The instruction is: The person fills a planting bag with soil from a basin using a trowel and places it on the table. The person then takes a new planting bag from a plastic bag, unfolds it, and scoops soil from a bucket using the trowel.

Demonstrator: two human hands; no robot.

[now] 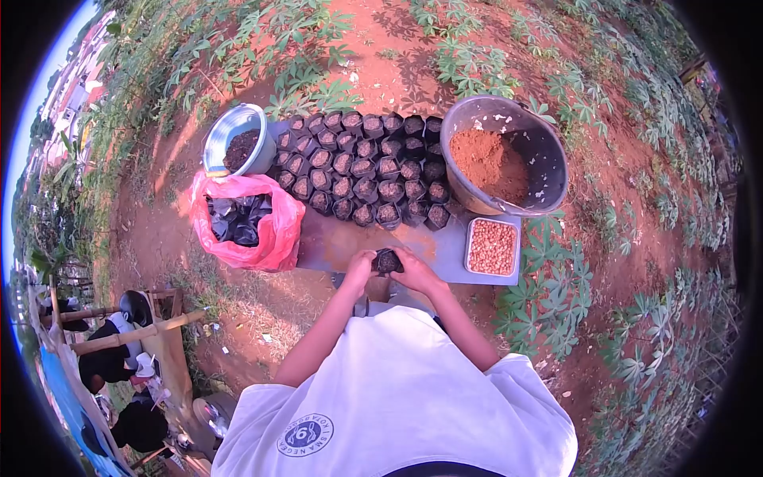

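- Two bare hands meet at the near edge of the bench (pixel 449 262): the left hand (pixel 362 265) and the right hand (pixel 412 270) have their fingers curled round a small black bag (pixel 389 261), one on each side.
- The bag sits mid-way along that edge, mouth up, with dark fill showing inside; its base is hidden.
- Thin walls like these probably crumple under a hard pinch, so light, even pressure from both sides would suit them best, with the mouth kept level and round so that nothing spills.
- Working low over the bench, rather than past its edge, would catch stray crumbs.
- Filled black bags (pixel 366 149) stand in close rows from the far edge towards the middle; a nudge there could tip several.
- A pink plastic bag (pixel 282 230) of loose black plastic is at the near left corner, a blue basin (pixel 265 151) of dark soil at the far left.
- A large bucket (pixel 544 159) of reddish earth takes the far right corner, a tray (pixel 493 273) of pale round pieces the near right.
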